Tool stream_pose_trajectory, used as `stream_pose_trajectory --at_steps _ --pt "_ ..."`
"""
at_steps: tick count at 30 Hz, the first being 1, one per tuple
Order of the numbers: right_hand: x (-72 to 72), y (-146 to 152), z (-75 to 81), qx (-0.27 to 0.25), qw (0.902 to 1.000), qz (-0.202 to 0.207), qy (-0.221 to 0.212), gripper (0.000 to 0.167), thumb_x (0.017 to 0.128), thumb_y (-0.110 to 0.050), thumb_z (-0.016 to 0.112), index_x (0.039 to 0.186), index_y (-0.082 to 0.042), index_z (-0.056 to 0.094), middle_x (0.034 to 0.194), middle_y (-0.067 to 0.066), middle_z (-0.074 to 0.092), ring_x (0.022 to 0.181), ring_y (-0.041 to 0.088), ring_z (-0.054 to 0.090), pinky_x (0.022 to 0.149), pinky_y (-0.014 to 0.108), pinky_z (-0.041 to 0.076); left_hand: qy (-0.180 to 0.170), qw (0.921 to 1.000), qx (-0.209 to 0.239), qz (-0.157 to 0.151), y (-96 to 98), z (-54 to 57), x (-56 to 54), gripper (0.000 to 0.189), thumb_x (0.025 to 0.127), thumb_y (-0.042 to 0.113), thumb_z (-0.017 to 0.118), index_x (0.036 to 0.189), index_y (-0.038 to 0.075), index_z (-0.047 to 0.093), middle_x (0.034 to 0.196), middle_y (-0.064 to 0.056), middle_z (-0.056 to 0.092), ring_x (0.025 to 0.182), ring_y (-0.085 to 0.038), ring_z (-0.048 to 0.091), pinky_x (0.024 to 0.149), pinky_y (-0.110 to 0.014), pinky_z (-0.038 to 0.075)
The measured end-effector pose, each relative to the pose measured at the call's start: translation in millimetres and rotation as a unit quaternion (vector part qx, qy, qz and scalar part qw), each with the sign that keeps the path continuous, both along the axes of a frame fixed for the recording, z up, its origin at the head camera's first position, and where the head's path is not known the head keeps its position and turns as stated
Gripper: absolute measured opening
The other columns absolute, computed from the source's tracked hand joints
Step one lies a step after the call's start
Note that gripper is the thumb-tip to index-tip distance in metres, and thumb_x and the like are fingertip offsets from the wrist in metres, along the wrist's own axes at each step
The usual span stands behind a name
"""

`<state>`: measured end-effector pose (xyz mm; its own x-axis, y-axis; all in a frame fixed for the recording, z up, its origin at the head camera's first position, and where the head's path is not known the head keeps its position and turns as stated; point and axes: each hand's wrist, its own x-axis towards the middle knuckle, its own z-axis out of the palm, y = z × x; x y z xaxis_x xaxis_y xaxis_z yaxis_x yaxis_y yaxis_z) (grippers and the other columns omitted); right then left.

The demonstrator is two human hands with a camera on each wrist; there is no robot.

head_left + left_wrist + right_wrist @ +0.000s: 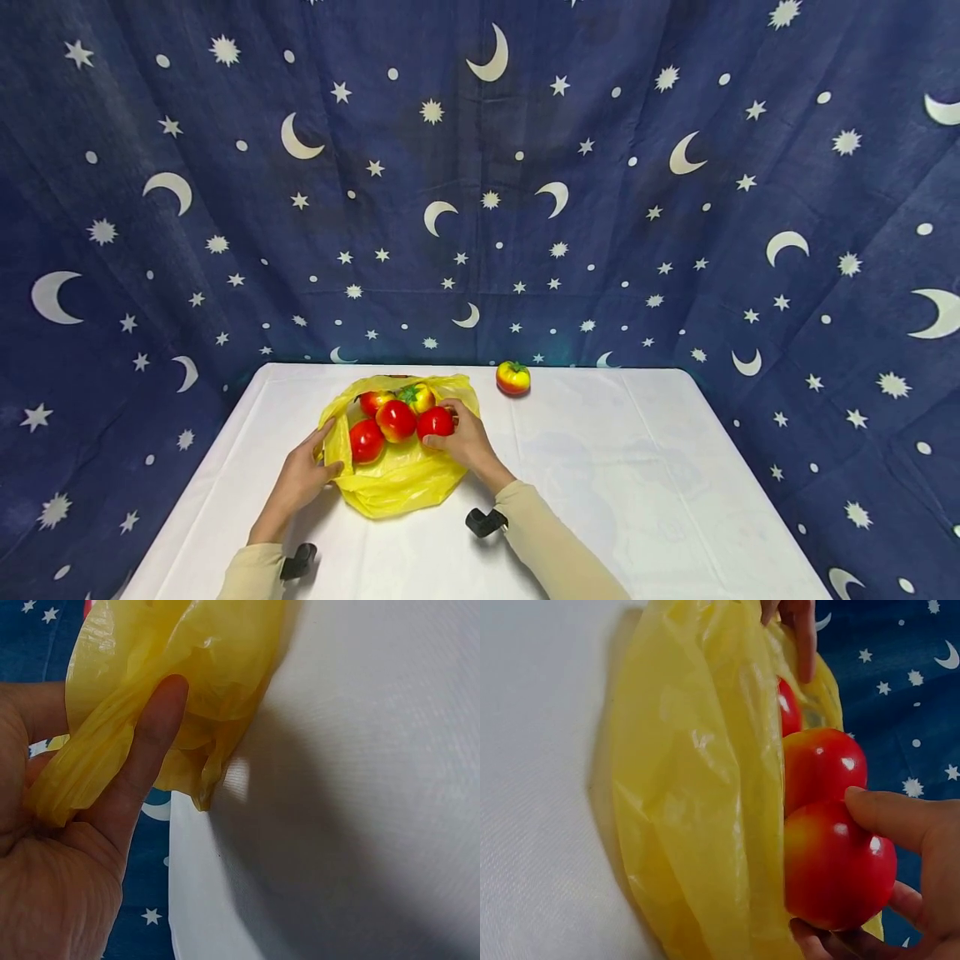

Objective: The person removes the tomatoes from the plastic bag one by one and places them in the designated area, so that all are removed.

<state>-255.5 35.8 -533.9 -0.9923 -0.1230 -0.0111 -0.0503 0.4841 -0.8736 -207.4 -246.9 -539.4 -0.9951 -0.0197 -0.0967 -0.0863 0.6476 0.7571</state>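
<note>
A yellow plastic bag [397, 496] lies with its mouth spread, showing several glossy red-and-yellow tomatoes, one with a green leafy top [408, 393]. My left hand [302, 477] holds the bag's left edge; in the left wrist view, gathered yellow plastic [97, 761] runs between thumb and fingers. At the right side of the opening, my right hand [468, 440] grips a red tomato [840, 870], thumb on its upper side and fingers beneath. This one sits against another tomato [821, 765] inside the bag. The bag wall hides part of the fruit in the right wrist view.
One more red-and-yellow tomato [513, 379] with a green top stands near the table's back edge, right of the bag. A white cloth covers the table [637, 475]. Behind it hangs a dark blue curtain [480, 167] with moons and stars.
</note>
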Motion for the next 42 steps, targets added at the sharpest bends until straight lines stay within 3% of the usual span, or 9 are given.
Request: stream_pose_trajectory --at_steps 2,6,9,13,16,32,36,39,42 --pt "-0.1 0.4 2.5 -0.007 1.0000 0.001 0.005 0.068 0.074 -0.021 0.085 0.134 -0.015 0.054 0.130 0.012 0.059 0.114 0.029 0.058 0.098 0.046 0.055 0.010 0.9999 -0.004 -0.002 0.2 0.9 -0.2 0.082 0.083 0.006 0.068 0.155 0.007 0.028 0.158 -0.028 0.026 0.144 -0.048 0.028 0.117 -0.061 0.028" --pt "0.4 1.9 6.1 -0.012 0.9998 0.009 0.010 0.070 0.074 -0.023 0.084 0.138 -0.018 0.054 0.132 0.012 0.057 0.114 0.029 0.056 0.097 0.045 0.055 0.017 0.9998 -0.008 -0.002 1.3 2.9 -0.5 0.082 0.083 0.005 0.068 0.154 0.007 0.029 0.157 -0.029 0.027 0.137 -0.044 0.039 0.105 -0.053 0.047" --pt "2.0 3.0 7.5 -0.016 0.9997 0.016 0.007 0.069 0.075 -0.025 0.084 0.137 -0.020 0.056 0.131 0.012 0.056 0.114 0.029 0.055 0.096 0.046 0.056 0.011 0.9999 -0.005 -0.001 1.9 3.4 -0.5 0.082 0.083 0.005 0.068 0.155 0.007 0.029 0.157 -0.028 0.027 0.134 -0.042 0.040 0.102 -0.052 0.049" --pt "5.2 4.0 8.6 -0.030 0.9993 0.021 0.000 0.068 0.075 -0.026 0.084 0.136 -0.020 0.056 0.134 0.011 0.055 0.117 0.032 0.055 0.097 0.047 0.056 -0.002 1.0000 -0.001 -0.002 1.8 2.8 -0.1 0.083 0.084 0.006 0.068 0.155 0.008 0.027 0.159 -0.028 0.024 0.145 -0.047 0.027 0.117 -0.062 0.028" --pt "7.1 4.6 9.7 -0.041 0.9989 0.020 -0.006 0.068 0.075 -0.027 0.084 0.136 -0.020 0.055 0.136 0.010 0.055 0.121 0.034 0.055 0.097 0.047 0.056 -0.002 1.0000 -0.001 -0.003 1.8 2.7 1.1 0.083 0.084 0.007 0.068 0.155 0.009 0.027 0.159 -0.029 0.022 0.146 -0.049 0.023 0.118 -0.063 0.022" --pt "22.3 11.9 28.2 -0.070 0.9962 0.048 -0.017 0.070 0.077 -0.025 0.082 0.140 -0.024 0.051 0.139 0.010 0.053 0.123 0.034 0.054 0.095 0.046 0.057 -0.011 0.9999 -0.001 0.004 2.5 1.0 1.8 0.083 0.084 0.007 0.067 0.156 0.011 0.026 0.160 -0.027 0.023 0.142 -0.045 0.030 0.115 -0.062 0.030" --pt "26.6 15.7 32.6 -0.069 0.9958 0.056 -0.021 0.069 0.077 -0.025 0.082 0.139 -0.027 0.052 0.140 0.008 0.054 0.122 0.032 0.053 0.093 0.045 0.058 -0.012 0.9999 -0.001 0.005 2.6 -0.8 3.4 0.082 0.085 0.007 0.068 0.156 0.011 0.027 0.159 -0.026 0.024 0.137 -0.043 0.037 0.107 -0.058 0.044" --pt "28.1 19.0 35.8 -0.075 0.9955 0.055 -0.019 0.069 0.077 -0.026 0.082 0.139 -0.026 0.051 0.139 0.006 0.053 0.121 0.030 0.054 0.093 0.044 0.058 -0.009 0.9999 0.004 0.004 2.7 -1.4 3.1 0.082 0.084 0.007 0.068 0.156 0.010 0.027 0.160 -0.026 0.023 0.140 -0.045 0.033 0.108 -0.059 0.042" --pt "28.1 22.5 38.4 -0.081 0.9952 0.053 -0.016 0.070 0.077 -0.027 0.082 0.140 -0.023 0.050 0.140 0.005 0.053 0.120 0.030 0.054 0.093 0.044 0.058 -0.009 0.9999 0.005 0.004 2.3 -1.0 2.2 0.083 0.084 0.007 0.068 0.156 0.011 0.026 0.160 -0.026 0.022 0.146 -0.047 0.025 0.116 -0.062 0.029"
